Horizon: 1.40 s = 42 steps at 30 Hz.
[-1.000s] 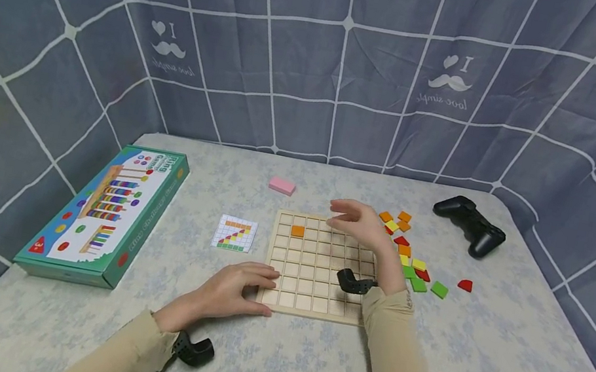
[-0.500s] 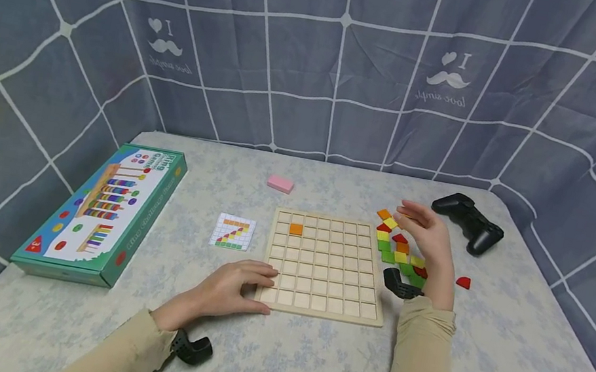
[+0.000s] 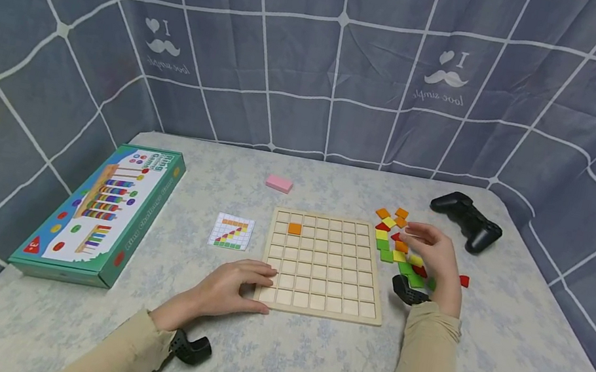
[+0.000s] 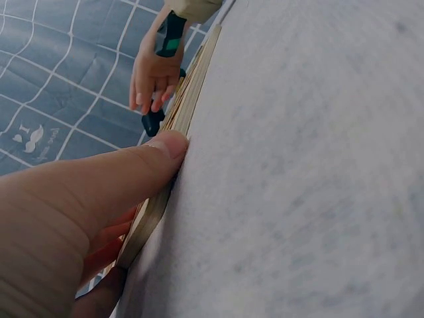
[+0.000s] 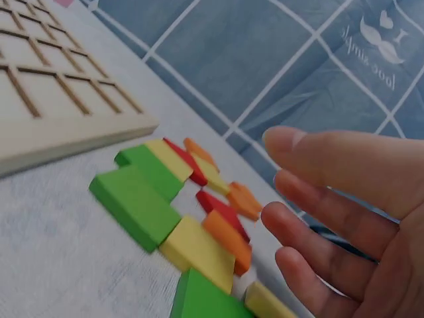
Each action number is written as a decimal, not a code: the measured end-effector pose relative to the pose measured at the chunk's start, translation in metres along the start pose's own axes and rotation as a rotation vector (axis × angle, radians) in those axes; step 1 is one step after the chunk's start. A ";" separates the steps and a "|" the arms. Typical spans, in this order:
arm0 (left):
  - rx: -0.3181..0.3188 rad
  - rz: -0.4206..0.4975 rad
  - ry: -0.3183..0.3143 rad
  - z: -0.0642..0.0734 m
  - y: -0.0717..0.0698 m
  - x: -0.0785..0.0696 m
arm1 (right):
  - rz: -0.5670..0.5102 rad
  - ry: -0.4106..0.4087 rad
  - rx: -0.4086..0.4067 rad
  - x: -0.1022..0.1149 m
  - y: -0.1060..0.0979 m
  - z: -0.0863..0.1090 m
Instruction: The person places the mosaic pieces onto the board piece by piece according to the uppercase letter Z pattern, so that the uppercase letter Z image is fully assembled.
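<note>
My left hand holds the near left corner of a flat wooden grid board. Its thumb lies along the front edge, with the fingers at the left side. One orange square tile sits in the board's upper left area. To the board's right, my right hand hovers over a loose cluster of wooden tiles, fingers relaxed and apart from the thumb, holding nothing. In the right wrist view, green tiles, a yellow tile, an orange tile and red ones lie beside its fingertips.
A printed pattern card lies left of the board. Behind it is a pink block. A green game box lies at the left, a black game controller at the back right. A checked curtain surrounds the table.
My right hand has moved right from above the board to the tile cluster, then lowered a little toward the tiles. My left hand has stayed at the board's corner.
</note>
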<state>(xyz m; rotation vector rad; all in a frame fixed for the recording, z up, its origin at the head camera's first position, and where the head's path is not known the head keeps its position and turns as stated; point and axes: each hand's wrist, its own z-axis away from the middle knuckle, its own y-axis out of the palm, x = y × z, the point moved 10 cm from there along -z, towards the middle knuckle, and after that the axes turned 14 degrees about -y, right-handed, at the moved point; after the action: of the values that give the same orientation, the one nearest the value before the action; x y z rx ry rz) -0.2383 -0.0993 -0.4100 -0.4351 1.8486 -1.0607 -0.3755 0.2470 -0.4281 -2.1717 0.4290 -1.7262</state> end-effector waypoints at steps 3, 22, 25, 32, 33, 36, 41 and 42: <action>-0.003 0.000 0.001 0.000 0.000 0.000 | 0.025 0.018 0.011 -0.006 0.000 0.000; 0.001 0.004 -0.010 -0.001 0.002 0.004 | 0.067 0.102 0.051 -0.022 0.004 0.001; -0.011 0.002 0.007 0.000 0.001 0.003 | 0.066 0.121 0.053 -0.023 0.005 0.002; -0.013 0.005 0.028 0.000 0.000 -0.001 | 0.104 0.152 0.076 -0.022 0.007 0.003; -0.009 0.006 0.026 0.000 0.001 0.000 | 0.108 0.154 0.082 -0.022 0.007 0.003; -0.002 0.008 0.017 -0.001 0.001 0.000 | 0.112 0.172 0.082 -0.023 0.007 0.003; -0.009 0.005 0.010 -0.001 0.000 0.001 | 0.139 0.154 0.054 -0.020 0.007 0.000; -0.011 0.004 0.012 -0.001 0.000 0.001 | 0.147 0.148 0.044 -0.019 0.007 -0.001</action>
<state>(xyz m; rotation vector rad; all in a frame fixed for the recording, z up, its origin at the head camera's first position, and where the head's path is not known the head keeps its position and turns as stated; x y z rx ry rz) -0.2392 -0.0992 -0.4104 -0.4322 1.8654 -1.0530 -0.3811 0.2491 -0.4479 -1.9384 0.5677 -1.8024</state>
